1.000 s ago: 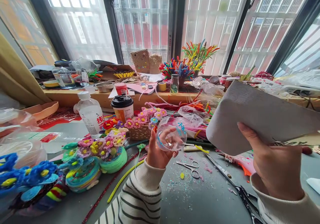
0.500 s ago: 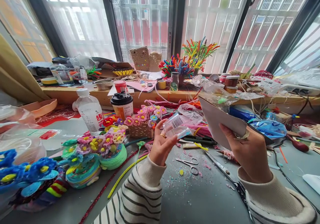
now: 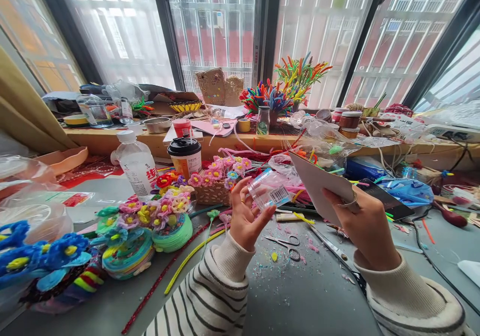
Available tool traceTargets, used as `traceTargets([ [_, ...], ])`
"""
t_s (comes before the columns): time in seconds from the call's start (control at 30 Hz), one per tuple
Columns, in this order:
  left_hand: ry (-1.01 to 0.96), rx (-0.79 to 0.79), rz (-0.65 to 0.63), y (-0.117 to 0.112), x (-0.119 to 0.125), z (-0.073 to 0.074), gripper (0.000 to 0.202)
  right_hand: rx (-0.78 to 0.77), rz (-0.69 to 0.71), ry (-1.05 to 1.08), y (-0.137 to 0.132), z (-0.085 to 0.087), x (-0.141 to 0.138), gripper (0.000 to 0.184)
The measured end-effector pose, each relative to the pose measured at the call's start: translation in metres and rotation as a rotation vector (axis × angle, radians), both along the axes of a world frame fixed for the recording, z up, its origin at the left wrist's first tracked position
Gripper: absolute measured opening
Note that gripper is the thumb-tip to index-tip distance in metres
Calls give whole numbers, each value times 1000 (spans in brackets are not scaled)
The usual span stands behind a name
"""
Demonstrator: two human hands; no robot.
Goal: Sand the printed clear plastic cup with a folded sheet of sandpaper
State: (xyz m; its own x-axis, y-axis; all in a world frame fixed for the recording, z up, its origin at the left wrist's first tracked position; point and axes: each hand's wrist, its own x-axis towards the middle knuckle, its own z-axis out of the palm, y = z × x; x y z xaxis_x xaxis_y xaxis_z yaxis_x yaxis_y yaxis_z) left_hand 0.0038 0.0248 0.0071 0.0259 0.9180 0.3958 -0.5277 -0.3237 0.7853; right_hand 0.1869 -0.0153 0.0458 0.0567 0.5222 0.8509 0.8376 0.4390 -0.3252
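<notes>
My left hand (image 3: 245, 215) grips a small clear plastic container (image 3: 268, 190) with a barcode sticker, held up above the grey table (image 3: 296, 296). My right hand (image 3: 362, 228) pinches a sheet of grey-white card (image 3: 317, 183), tilted with its near edge towards me. The two hands are close together, the container almost touching the card's left edge. Small scissors (image 3: 287, 241) lie on the table right below them, among flecks of glitter. A basket of pink pipe-cleaner flowers (image 3: 217, 181) sits just behind my left hand.
Flower-topped yarn rolls (image 3: 150, 226) and blue pipe-cleaner flowers (image 3: 41, 261) fill the left. A plastic bottle (image 3: 135, 163) and a lidded paper cup (image 3: 185, 157) stand behind them. Large scissors (image 3: 337, 256) lie under my right wrist. A wooden sill (image 3: 157, 143) holds jars and pipe-cleaner bundles (image 3: 285, 88).
My right hand has lowered the card from close to the camera down over the table. My left hand has turned the clear container so its barcode faces me.
</notes>
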Motion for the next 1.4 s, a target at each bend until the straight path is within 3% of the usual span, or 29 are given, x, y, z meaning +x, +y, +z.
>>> traceTargets([
  [0.17,-32,-71,5,3,-3,-1,64,-44,29,29,1,-2,-1,18],
  [0.37,-44,-303,-239,5,-11,4,76,-112,10,176,2,-2,2,17],
  [0.53,-229,-423,-325,7,-13,9,92,-195,-17,342,-1,4,5,17],
  [0.63,-322,-457,-371,10,-15,8,85,-264,-13,437,-2,6,7,19],
  [0.93,-281,-519,-565,16,-27,1,56,-413,104,719,-3,10,7,31],
  [1.07,-272,-455,-563,15,-27,0,67,-429,159,813,-3,12,4,34],
  [1.3,-295,-496,-578,18,-26,-2,58,-423,83,757,-1,3,7,27],
  [1.4,-323,-501,-521,18,-23,-5,54,-314,29,509,-3,5,6,16],
])
